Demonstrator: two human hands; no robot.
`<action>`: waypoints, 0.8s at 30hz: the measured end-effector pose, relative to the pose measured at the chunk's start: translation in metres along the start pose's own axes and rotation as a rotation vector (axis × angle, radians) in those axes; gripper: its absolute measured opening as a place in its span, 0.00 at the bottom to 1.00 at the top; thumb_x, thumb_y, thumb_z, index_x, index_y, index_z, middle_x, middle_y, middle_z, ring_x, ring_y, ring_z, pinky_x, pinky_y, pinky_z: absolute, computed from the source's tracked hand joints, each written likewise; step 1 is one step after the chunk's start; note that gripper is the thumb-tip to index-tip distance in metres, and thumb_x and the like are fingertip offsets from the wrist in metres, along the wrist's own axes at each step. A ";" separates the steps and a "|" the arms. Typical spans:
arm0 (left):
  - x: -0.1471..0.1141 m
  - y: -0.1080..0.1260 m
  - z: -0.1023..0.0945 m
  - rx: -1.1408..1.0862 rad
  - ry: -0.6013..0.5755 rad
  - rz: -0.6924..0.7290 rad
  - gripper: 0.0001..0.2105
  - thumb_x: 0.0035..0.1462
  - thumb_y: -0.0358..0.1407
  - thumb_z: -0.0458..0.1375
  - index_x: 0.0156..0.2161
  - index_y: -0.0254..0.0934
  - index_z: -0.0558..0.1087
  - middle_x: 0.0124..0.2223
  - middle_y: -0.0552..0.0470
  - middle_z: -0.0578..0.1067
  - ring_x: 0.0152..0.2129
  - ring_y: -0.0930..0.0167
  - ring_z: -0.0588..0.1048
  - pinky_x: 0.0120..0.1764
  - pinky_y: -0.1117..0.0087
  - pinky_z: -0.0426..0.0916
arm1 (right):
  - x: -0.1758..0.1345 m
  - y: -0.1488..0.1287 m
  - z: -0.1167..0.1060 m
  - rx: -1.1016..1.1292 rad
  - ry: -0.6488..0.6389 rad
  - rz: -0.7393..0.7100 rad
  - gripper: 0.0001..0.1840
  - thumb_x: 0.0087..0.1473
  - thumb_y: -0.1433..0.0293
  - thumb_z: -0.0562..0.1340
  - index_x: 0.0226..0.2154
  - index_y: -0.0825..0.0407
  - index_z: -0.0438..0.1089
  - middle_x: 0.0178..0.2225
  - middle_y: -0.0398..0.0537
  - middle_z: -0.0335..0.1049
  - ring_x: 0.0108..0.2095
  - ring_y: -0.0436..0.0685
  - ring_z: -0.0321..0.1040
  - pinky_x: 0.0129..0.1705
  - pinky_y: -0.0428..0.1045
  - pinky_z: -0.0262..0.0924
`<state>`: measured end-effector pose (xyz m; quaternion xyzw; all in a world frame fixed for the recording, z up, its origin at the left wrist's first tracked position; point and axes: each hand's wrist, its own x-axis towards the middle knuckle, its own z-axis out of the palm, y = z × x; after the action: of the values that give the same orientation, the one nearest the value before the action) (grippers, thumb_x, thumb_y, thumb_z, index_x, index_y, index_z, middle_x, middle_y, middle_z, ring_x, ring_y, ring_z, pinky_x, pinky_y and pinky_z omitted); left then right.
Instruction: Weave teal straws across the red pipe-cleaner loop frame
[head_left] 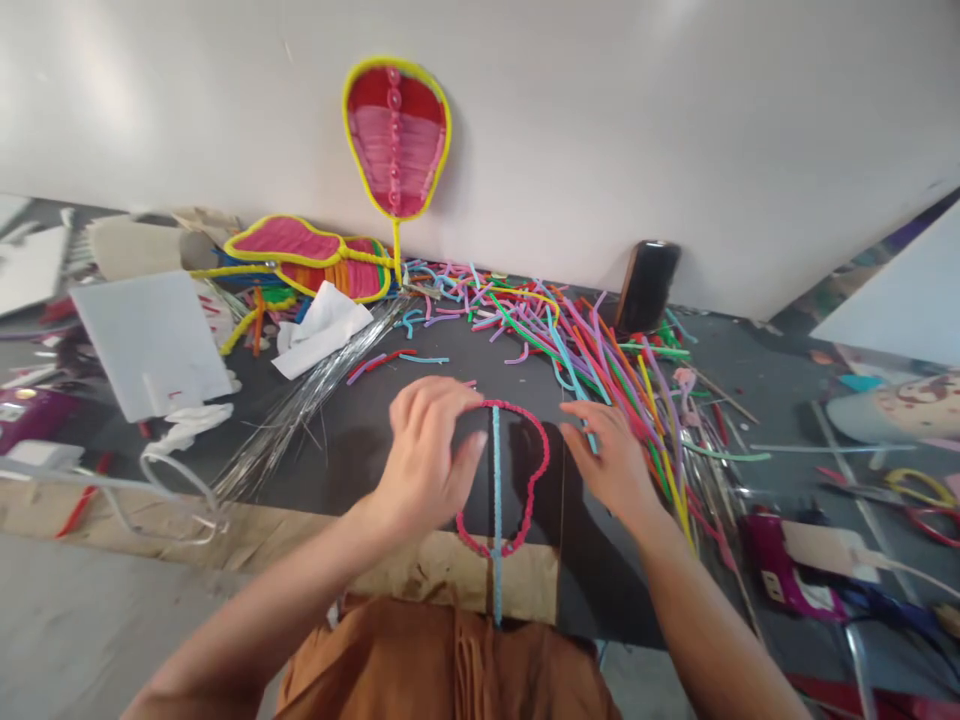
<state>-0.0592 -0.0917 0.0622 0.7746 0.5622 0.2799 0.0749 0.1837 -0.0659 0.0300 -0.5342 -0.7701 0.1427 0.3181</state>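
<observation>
A frame of fuzzy pink pipe cleaner (544, 450), bent into a rounded outline, is in front of me at the dark table's near edge. A light-blue pipe cleaner stem (497, 500) runs down its middle and past its lower end. My left hand (424, 455) is curled around the frame's left side, its forefinger at the top rim; it hides that side. To the right of the frame, my right hand (611, 455) has its thumb and fingers bent together at a thin wire (562, 480) that hangs down. Their exact grip on the wire is blurred.
Loose coloured pipe cleaners (592, 350) spread behind and right. Silvery wires (322, 370) lie left. Finished yellow-edged shapes (397, 140) lean on the wall, beside a phone (649, 285). White card (154, 345), purple glue guns (787, 565) and scissors (862, 487) flank me.
</observation>
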 end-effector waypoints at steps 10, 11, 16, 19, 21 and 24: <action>0.050 -0.026 0.057 0.179 -0.559 -0.099 0.11 0.56 0.38 0.52 0.44 0.40 0.69 0.47 0.44 0.69 0.47 0.57 0.62 0.44 0.55 0.60 | 0.020 0.000 0.062 -0.150 -0.159 0.028 0.15 0.55 0.72 0.55 0.44 0.55 0.70 0.38 0.55 0.72 0.40 0.63 0.64 0.44 0.57 0.60; 0.051 -0.026 0.057 0.172 -0.558 -0.109 0.10 0.56 0.38 0.52 0.42 0.40 0.70 0.46 0.44 0.69 0.47 0.57 0.63 0.44 0.55 0.60 | 0.019 0.001 0.062 -0.143 -0.161 0.031 0.14 0.55 0.73 0.54 0.43 0.54 0.71 0.38 0.54 0.72 0.39 0.62 0.64 0.43 0.56 0.61; 0.058 -0.030 0.054 -0.047 -0.582 -0.114 0.10 0.57 0.36 0.50 0.43 0.40 0.70 0.42 0.47 0.74 0.42 0.62 0.69 0.44 0.62 0.62 | 0.017 0.003 0.059 0.098 -0.023 0.077 0.14 0.56 0.73 0.52 0.42 0.51 0.70 0.37 0.52 0.70 0.40 0.58 0.67 0.44 0.53 0.62; 0.067 -0.036 0.050 -0.291 -0.652 -0.119 0.13 0.57 0.39 0.51 0.45 0.40 0.70 0.41 0.51 0.76 0.37 0.67 0.73 0.39 0.70 0.64 | 0.017 0.002 0.057 0.223 0.036 0.110 0.13 0.57 0.71 0.53 0.41 0.51 0.70 0.38 0.51 0.70 0.41 0.57 0.68 0.45 0.52 0.63; 0.072 -0.037 0.050 -0.442 -0.682 -0.154 0.14 0.56 0.42 0.51 0.42 0.38 0.72 0.37 0.52 0.77 0.34 0.69 0.73 0.36 0.72 0.64 | 0.017 0.000 0.055 0.279 0.037 0.155 0.12 0.56 0.69 0.54 0.40 0.51 0.70 0.39 0.51 0.71 0.42 0.57 0.68 0.46 0.53 0.62; 0.079 -0.037 0.052 -0.553 -0.693 -0.209 0.14 0.55 0.43 0.51 0.34 0.36 0.74 0.29 0.53 0.76 0.27 0.71 0.72 0.31 0.74 0.62 | 0.017 -0.001 0.052 0.409 -0.003 0.288 0.13 0.56 0.64 0.55 0.41 0.52 0.70 0.40 0.51 0.72 0.41 0.57 0.69 0.44 0.53 0.63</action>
<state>-0.0460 0.0037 0.0302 0.7125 0.4834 0.1346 0.4904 0.1452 -0.0442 -0.0029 -0.5629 -0.6416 0.3401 0.3948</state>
